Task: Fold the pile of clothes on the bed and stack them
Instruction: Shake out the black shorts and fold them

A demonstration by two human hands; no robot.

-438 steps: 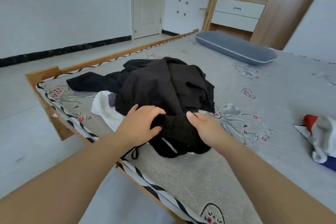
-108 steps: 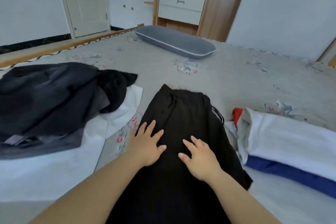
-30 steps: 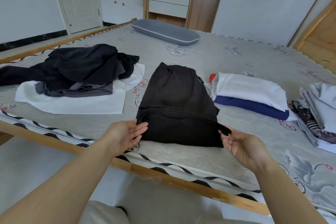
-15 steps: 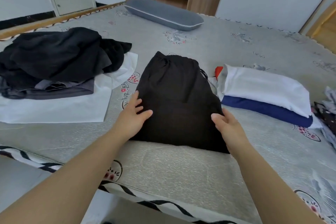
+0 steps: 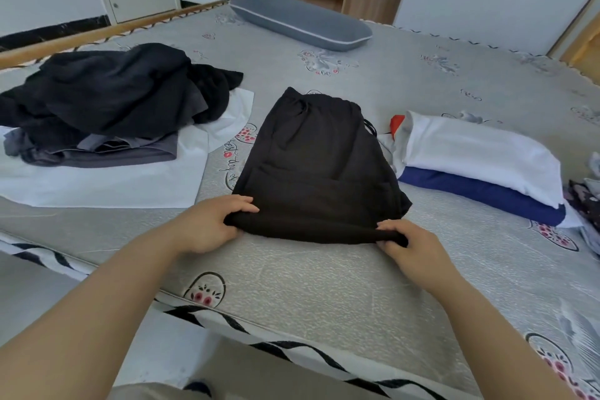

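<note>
Gripping black trousers' (image 5: 316, 166) near fold, left hand (image 5: 207, 226), right hand (image 5: 410, 248); fingertips hidden beneath.

The black trousers (image 5: 319, 169) lie flat on the bed (image 5: 324, 282), folded over, drawstring waistband at the far end, their near edge rolled up and pinched at both corners. To the left of the trousers sits the unfolded pile (image 5: 110, 101): crumpled black and grey garments heaped on a spread white garment (image 5: 107, 182). Just to the right of the trousers rests a neat stack (image 5: 480, 169), a folded white piece on a folded navy one, with a bit of red showing at its far left end
</note>
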